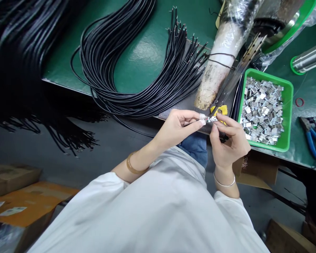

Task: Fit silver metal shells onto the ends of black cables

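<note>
My left hand (pixel 177 126) is closed in a pinch, with white wraps on its fingertips. It holds the end of a black cable, whose thin wires show at the fingertips. My right hand (pixel 229 140) pinches a small silver metal connector (pixel 213 119) between thumb and fingers. Wire ends and connector meet between the two hands; whether they are joined I cannot tell. Just above them is the dark tip of what looks like a soldering iron (pixel 228 86), beside a yellow pad (pixel 221 110). A bundle of black cables (pixel 137 102) with stripped ends lies on the bench to the left.
At right, a green tray (pixel 286 119) holds many silver connectors, with pliers (pixel 312 138) and a red ring (pixel 299 102) beyond it. A plastic-wrapped white pipe (pixel 218 66) slants down near my hands. More black cables (pixel 23 70) hang over the green bench edge at left. Cardboard boxes (pixel 28 200) stand below.
</note>
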Tool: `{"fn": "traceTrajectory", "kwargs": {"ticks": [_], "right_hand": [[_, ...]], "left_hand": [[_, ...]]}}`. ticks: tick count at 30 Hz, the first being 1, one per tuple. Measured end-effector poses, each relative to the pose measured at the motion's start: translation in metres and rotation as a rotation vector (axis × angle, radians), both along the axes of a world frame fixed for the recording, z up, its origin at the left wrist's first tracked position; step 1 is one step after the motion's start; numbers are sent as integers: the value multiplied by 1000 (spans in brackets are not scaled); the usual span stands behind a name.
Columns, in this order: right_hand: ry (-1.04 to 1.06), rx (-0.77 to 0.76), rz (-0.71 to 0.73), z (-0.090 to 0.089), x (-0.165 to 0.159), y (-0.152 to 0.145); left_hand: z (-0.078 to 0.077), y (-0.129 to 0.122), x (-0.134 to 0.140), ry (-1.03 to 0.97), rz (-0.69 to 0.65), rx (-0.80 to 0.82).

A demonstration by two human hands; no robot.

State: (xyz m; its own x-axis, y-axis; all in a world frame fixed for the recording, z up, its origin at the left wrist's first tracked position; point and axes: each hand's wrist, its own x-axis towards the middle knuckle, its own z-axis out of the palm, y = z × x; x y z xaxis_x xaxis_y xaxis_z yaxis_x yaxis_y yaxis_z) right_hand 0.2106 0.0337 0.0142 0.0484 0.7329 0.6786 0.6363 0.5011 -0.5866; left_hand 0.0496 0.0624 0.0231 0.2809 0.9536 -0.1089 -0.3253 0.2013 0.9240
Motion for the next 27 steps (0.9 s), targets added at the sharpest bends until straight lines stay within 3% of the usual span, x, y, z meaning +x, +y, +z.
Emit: {"fn": "traceTrajectory", "kwargs": {"ticks": [6,18,27], "right_hand": [[8,28,31,-2,0,1],[-29,38,3,-1,-1,4],[-68,22,-14,16,-4,1]], "left_hand": [[4,0,3,154,54,2],[4,-3,11,249,165,160],[11,1,11,218,166,137]]}}
